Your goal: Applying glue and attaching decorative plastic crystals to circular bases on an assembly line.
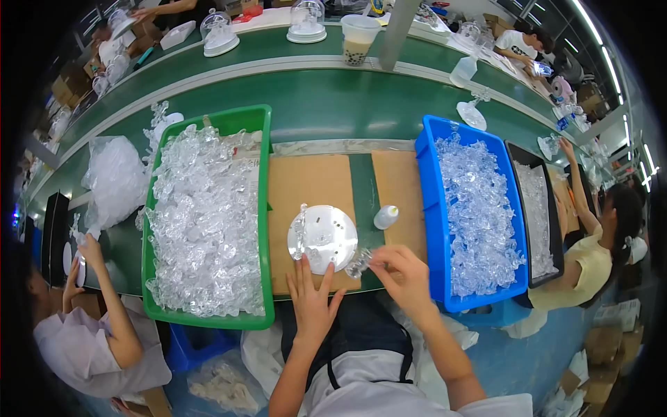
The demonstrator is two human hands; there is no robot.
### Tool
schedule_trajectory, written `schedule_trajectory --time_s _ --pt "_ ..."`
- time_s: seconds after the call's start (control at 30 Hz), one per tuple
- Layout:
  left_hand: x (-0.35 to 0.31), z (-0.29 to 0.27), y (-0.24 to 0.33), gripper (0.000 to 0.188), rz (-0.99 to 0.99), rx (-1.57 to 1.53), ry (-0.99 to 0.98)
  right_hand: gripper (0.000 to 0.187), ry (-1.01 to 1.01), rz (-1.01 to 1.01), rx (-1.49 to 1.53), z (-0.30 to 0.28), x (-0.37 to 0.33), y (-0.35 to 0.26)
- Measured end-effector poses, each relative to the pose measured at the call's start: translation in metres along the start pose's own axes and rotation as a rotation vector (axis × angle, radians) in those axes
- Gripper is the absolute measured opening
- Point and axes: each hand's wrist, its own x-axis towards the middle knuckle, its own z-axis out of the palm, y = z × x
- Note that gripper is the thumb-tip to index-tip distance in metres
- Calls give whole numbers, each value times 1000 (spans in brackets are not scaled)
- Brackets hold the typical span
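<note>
Left hand (311, 299) flat, grip open, steadying white disc (322, 238); right hand (403, 274) pinches clear piece (359, 264)

Long green conveyor belt (326, 104) curves across a factory hall, with cardboard sheets (309, 201) on the workbench edge. Ceiling strip lights (590, 17) glow upper right. Blue floor (514, 361) below, cardboard boxes (597, 347) nearby.

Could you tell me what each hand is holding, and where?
The right hand pinches a small clear plastic piece by its right end; the left hand only presses the white disc.
</note>
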Motion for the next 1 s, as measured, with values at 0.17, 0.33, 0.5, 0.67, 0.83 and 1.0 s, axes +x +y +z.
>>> schedule_trajectory --time_s 0.17,0.33,0.5,0.67,0.83,1.0 --pt "-3 1 -5 47 19 -60 36 13 -78 -73 19 43 28 35" --pt "-5 2 -4 45 -12 -4 35 12 -138 -63 -170 51 40 32" --pt "17 -6 11 39 -55 160 93 15 -148 -117 -172 48 43 36" --pt "20 8 14 35 -153 236 244 22 -46 -258 -225 39 24 32" --pt "24 7 22 34 -170 163 290 41 501 80 -200 18 23 42" --pt "30 10 20 31 -112 129 318 42 291 56 10 18 40 74"
